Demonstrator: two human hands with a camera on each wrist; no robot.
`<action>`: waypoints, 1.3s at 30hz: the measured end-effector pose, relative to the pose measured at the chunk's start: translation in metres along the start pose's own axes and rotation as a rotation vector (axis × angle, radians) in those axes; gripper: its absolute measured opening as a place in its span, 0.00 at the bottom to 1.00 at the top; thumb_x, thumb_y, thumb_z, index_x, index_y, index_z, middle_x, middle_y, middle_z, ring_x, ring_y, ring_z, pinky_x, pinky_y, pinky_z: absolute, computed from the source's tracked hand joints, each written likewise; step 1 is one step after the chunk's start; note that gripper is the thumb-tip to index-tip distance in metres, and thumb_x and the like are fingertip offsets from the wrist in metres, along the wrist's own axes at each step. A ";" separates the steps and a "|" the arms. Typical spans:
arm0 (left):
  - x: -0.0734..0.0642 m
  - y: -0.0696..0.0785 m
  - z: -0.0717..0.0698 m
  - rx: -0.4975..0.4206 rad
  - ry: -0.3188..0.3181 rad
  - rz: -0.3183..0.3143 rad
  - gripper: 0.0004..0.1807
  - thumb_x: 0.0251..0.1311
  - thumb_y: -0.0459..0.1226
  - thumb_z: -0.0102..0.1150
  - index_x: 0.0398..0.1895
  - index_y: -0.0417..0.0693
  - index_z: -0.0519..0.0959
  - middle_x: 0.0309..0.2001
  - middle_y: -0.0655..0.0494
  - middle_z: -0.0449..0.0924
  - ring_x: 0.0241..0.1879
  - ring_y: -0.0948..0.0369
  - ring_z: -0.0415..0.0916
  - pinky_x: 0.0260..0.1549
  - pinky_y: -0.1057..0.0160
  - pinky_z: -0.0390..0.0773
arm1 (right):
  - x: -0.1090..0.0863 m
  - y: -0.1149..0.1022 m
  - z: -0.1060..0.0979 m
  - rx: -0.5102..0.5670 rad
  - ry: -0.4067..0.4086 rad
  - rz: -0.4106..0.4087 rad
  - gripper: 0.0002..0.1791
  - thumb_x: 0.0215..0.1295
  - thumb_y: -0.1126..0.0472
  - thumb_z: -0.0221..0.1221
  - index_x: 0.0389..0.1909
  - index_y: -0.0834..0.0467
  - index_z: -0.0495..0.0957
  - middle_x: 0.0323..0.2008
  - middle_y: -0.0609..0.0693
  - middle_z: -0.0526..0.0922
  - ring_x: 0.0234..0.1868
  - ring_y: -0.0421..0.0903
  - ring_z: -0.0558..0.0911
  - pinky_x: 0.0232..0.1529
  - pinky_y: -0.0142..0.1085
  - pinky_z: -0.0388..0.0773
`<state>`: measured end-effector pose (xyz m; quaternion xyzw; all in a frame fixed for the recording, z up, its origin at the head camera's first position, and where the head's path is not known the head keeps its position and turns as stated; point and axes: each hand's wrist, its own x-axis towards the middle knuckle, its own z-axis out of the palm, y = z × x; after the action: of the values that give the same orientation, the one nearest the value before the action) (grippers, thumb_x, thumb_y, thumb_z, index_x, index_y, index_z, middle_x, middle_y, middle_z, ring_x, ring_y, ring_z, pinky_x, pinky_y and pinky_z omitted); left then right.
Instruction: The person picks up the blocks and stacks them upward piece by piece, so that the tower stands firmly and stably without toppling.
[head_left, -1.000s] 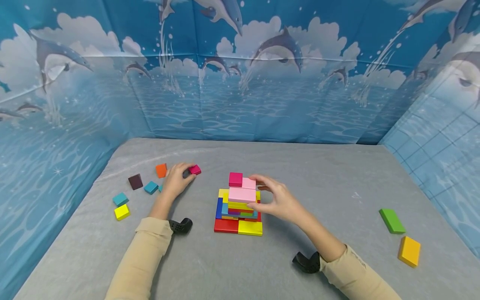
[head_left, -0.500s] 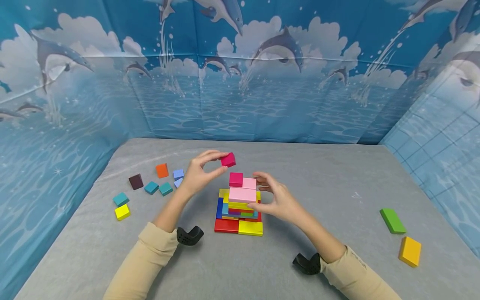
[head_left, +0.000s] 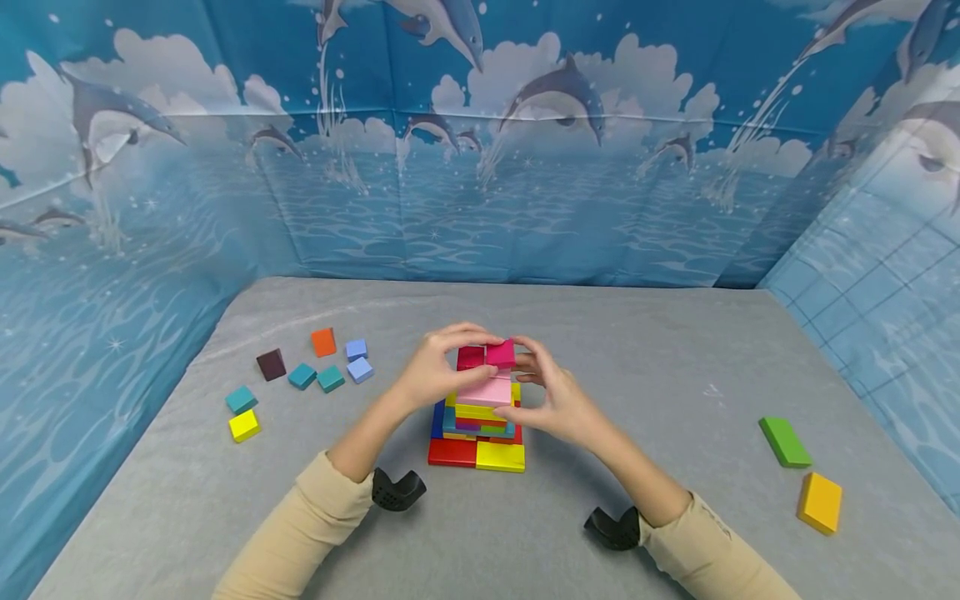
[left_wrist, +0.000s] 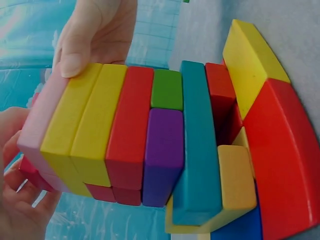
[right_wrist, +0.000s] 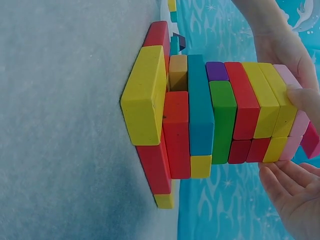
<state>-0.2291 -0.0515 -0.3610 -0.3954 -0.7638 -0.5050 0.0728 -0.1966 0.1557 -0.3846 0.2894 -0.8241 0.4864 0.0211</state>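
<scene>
At centre frame, the left hand (head_left: 433,367) pinches a smooth magenta block (head_left: 501,354) in its grip, atop a stepped tower (head_left: 480,412) of round-edged blocks; the right hand (head_left: 558,402) curves its grip around upper layers. Mottled grey worktop (head_left: 660,367) underneath.

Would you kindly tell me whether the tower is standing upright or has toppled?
Upright: the tower rises in stacked layers from the table, its top between the left hand and right hand.

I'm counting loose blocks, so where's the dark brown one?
In the head view, the dark brown block lies on the left of the gray table, left of the block tower, with a teal block close on its right.
</scene>
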 end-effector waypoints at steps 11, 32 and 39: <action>-0.002 -0.002 0.001 0.011 -0.074 -0.080 0.17 0.51 0.33 0.64 0.47 0.42 0.79 0.47 0.49 0.76 0.46 0.56 0.72 0.36 0.68 0.78 | 0.000 -0.001 -0.001 -0.007 -0.009 -0.020 0.45 0.49 0.60 0.68 0.65 0.54 0.52 0.56 0.54 0.73 0.55 0.46 0.74 0.52 0.46 0.72; -0.007 -0.009 -0.003 -0.028 -0.086 -0.074 0.17 0.53 0.33 0.63 0.48 0.42 0.78 0.49 0.51 0.75 0.48 0.58 0.70 0.40 0.61 0.78 | 0.000 -0.001 -0.002 -0.008 -0.024 -0.002 0.44 0.49 0.60 0.68 0.64 0.55 0.53 0.56 0.54 0.73 0.55 0.46 0.73 0.52 0.47 0.72; -0.012 -0.014 -0.005 -0.035 -0.036 -0.057 0.18 0.52 0.32 0.63 0.48 0.41 0.78 0.50 0.49 0.76 0.50 0.57 0.71 0.44 0.63 0.76 | 0.001 -0.002 -0.002 -0.007 -0.022 0.010 0.44 0.49 0.59 0.69 0.64 0.55 0.53 0.56 0.55 0.72 0.55 0.47 0.73 0.52 0.50 0.72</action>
<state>-0.2320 -0.0647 -0.3746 -0.3835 -0.7669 -0.5131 0.0376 -0.1969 0.1561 -0.3822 0.2903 -0.8274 0.4806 0.0106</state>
